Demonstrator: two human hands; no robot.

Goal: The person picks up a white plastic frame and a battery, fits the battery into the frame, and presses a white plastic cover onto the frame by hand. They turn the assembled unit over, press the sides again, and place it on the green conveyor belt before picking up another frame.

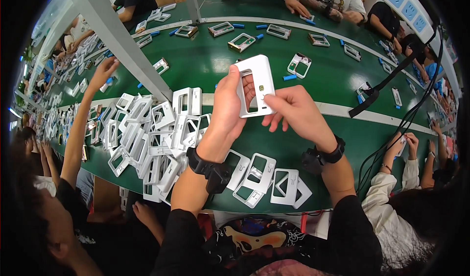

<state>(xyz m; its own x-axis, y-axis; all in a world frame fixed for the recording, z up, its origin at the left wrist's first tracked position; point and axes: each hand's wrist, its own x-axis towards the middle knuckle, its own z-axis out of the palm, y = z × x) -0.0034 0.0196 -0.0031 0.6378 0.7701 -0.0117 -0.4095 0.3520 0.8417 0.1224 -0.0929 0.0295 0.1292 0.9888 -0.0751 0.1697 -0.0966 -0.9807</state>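
Observation:
A white plastic housing (264, 70) with a large rectangular window is held up over the green table. My left hand (226, 102) grips its left side, thumb along the edge, and its fingers show behind through the window. A small yellowish-green patch sits on the housing's right-hand strip. The thumb of my right hand (297, 110) presses on the lower right of that strip; its other fingers curl beside and below the edge. Left of my forearm lies a heap of similar white housings (139, 129). Between my wrists, several more white housings (259, 173) lie near the table's front edge.
A conveyor belt (196, 75) carries housings with blue cylinders (290, 77). A grey metal post (122, 41) rises at left. A power strip (404, 6) and black cables (413, 109) hang at right. A co-worker's arm (81, 124) reaches toward the belt; others work around it.

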